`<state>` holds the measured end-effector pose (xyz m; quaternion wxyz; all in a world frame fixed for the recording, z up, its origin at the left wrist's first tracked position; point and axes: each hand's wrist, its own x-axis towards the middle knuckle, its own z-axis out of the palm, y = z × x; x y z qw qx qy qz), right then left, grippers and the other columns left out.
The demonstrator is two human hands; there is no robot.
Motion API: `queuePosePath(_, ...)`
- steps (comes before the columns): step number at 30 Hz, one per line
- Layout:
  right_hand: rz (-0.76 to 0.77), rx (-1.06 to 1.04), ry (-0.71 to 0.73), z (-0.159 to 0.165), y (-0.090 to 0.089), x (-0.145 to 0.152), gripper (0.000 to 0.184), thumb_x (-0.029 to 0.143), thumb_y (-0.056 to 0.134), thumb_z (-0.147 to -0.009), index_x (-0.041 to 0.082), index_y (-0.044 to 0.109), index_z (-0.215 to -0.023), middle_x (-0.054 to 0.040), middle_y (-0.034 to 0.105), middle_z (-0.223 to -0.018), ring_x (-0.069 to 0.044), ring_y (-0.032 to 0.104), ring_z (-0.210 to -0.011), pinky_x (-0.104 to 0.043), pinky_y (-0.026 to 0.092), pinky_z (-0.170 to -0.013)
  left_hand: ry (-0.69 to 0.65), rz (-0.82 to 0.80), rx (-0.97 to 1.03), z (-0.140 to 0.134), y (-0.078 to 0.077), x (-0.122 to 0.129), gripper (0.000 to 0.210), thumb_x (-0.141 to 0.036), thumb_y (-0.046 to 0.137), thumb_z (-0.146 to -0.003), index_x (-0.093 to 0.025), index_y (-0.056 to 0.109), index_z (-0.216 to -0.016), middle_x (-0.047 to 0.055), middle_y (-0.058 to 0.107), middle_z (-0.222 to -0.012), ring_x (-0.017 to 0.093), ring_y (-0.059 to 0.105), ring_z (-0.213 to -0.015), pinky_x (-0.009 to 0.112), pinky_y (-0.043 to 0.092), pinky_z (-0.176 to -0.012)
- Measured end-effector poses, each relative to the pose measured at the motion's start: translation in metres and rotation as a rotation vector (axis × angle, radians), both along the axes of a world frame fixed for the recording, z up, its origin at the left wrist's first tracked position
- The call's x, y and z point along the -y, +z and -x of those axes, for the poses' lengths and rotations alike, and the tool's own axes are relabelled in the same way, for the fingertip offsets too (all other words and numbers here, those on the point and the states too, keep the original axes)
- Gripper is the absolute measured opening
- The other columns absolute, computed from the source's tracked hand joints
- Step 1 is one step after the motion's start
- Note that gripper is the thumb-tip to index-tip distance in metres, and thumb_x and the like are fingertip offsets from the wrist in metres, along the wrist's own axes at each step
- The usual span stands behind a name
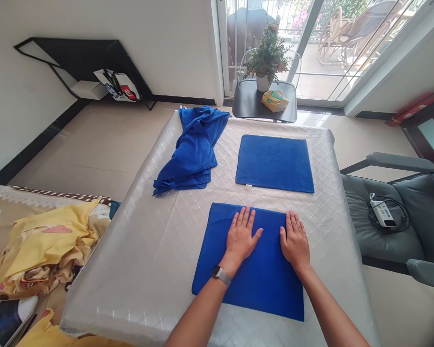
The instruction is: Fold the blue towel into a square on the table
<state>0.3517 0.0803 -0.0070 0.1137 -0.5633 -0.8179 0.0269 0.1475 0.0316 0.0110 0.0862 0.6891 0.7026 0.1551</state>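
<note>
A blue cloth (pixel 264 279) lies spread flat on the table nearest me. My left hand (pixel 241 234) rests palm down on its upper middle, fingers stretched out and thumb apart. My right hand (pixel 295 239) lies flat at the cloth's upper right edge, its fingers extended. Farther back, a second blue cloth (pixel 275 161) is laid out smooth, with a small white tag on its near edge. To its left sits a crumpled pile of blue cloths (pixel 197 149).
A silvery quilted cover (pixel 141 250) drapes the table. Behind it, a black chair (pixel 238 103) bears a potted plant (pixel 264 79) and a yellow tissue pack (pixel 275 100). A grey armchair (pixel 386 250) stands right, holding a power strip (pixel 382 213). Yellow fabric (pixel 47 236) lies left.
</note>
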Motion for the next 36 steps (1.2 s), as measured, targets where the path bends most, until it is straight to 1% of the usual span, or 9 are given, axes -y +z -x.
queuePosePath(4, 0.002, 0.004, -0.008, -0.001, 0.0, 0.0, 0.066, 0.03, 0.031, -0.104, 0.016, 0.001, -0.161, -0.0101, 0.026, -0.164, -0.024, 0.022, -0.152, -0.047, 0.024, -0.124, 0.056, 0.02, -0.072, 0.059, -0.001, 0.014, 0.067, -0.05, 0.035, -0.102, -0.02, 0.018, -0.159, 0.008, 0.025, -0.165, 0.025, 0.019, -0.153, 0.048, 0.026, -0.124)
queuePosePath(6, 0.005, 0.009, -0.009, -0.001, -0.001, 0.0, 0.065, 0.031, 0.03, -0.104, 0.016, 0.003, -0.161, -0.01, 0.027, -0.164, -0.023, 0.022, -0.152, -0.047, 0.024, -0.124, 0.083, 0.025, -0.091, 0.079, -0.002, 0.019, 0.067, -0.05, 0.034, -0.102, -0.019, 0.018, -0.159, 0.01, 0.023, -0.165, 0.025, 0.018, -0.153, 0.049, 0.025, -0.124)
queuePosePath(8, 0.006, 0.011, -0.01, -0.001, -0.001, 0.0, 0.063, 0.031, 0.03, -0.104, 0.016, 0.006, -0.161, -0.0103, 0.028, -0.163, -0.023, 0.023, -0.152, -0.047, 0.025, -0.123, 0.104, 0.026, -0.093, 0.09, -0.003, 0.023, 0.067, -0.049, 0.034, -0.102, -0.017, 0.02, -0.159, 0.011, 0.022, -0.165, 0.026, 0.016, -0.153, 0.048, 0.026, -0.124)
queuePosePath(15, -0.008, 0.03, -0.009, -0.001, -0.002, -0.001, 0.064, 0.03, 0.03, -0.103, 0.016, 0.005, -0.161, -0.0085, 0.024, -0.165, -0.023, 0.022, -0.152, -0.046, 0.025, -0.124, 0.138, -0.004, -0.05, 0.09, -0.004, 0.026, 0.068, -0.049, 0.034, -0.102, -0.017, 0.018, -0.159, 0.011, 0.019, -0.166, 0.027, 0.013, -0.154, 0.049, 0.028, -0.123)
queuePosePath(20, -0.013, 0.039, -0.014, -0.001, -0.003, -0.001, 0.065, 0.03, 0.03, -0.103, 0.016, 0.005, -0.161, -0.0087, 0.025, -0.165, -0.023, 0.022, -0.152, -0.046, 0.025, -0.123, 0.137, -0.011, -0.047, 0.09, -0.006, 0.026, 0.067, -0.049, 0.034, -0.102, -0.015, 0.021, -0.159, 0.013, 0.021, -0.166, 0.027, 0.013, -0.154, 0.05, 0.026, -0.123)
queuePosePath(25, -0.01, 0.053, -0.021, 0.003, -0.001, 0.0, 0.061, 0.031, 0.027, -0.104, 0.011, 0.013, -0.16, -0.0132, 0.031, -0.162, -0.023, 0.023, -0.152, -0.046, 0.024, -0.123, 0.137, -0.007, -0.056, 0.09, -0.007, 0.025, 0.066, -0.049, 0.032, -0.102, -0.016, 0.022, -0.158, 0.012, 0.022, -0.166, 0.027, 0.014, -0.154, 0.05, 0.026, -0.123)
queuePosePath(28, -0.024, 0.079, -0.028, 0.007, 0.005, 0.001, 0.06, 0.03, 0.026, -0.103, 0.009, 0.016, -0.159, -0.0149, 0.033, -0.161, -0.025, 0.023, -0.152, -0.048, 0.022, -0.123, 0.131, 0.004, -0.069, 0.09, -0.006, 0.025, 0.066, -0.049, 0.032, -0.102, -0.015, 0.023, -0.158, 0.013, 0.022, -0.165, 0.028, 0.014, -0.154, 0.051, 0.026, -0.123)
queuePosePath(33, -0.019, 0.097, -0.005, 0.01, 0.016, 0.016, 0.061, 0.03, 0.027, -0.103, 0.007, 0.017, -0.159, -0.0161, 0.033, -0.16, -0.026, 0.021, -0.152, -0.05, 0.02, -0.123, 0.132, 0.02, -0.096, 0.088, -0.007, 0.024, 0.068, -0.051, 0.03, -0.102, -0.013, 0.025, -0.157, 0.016, 0.021, -0.165, 0.029, 0.014, -0.154, 0.051, 0.025, -0.123)
queuePosePath(36, 0.012, 0.08, -0.024, 0.008, 0.015, 0.031, 0.061, 0.033, 0.026, -0.104, 0.007, 0.019, -0.159, -0.0155, 0.028, -0.162, -0.025, 0.018, -0.153, -0.048, 0.019, -0.124, 0.126, 0.023, -0.112, 0.09, -0.01, 0.024, 0.068, -0.051, 0.028, -0.102, -0.011, 0.025, -0.157, 0.016, 0.021, -0.165, 0.029, 0.014, -0.154, 0.051, 0.025, -0.123)
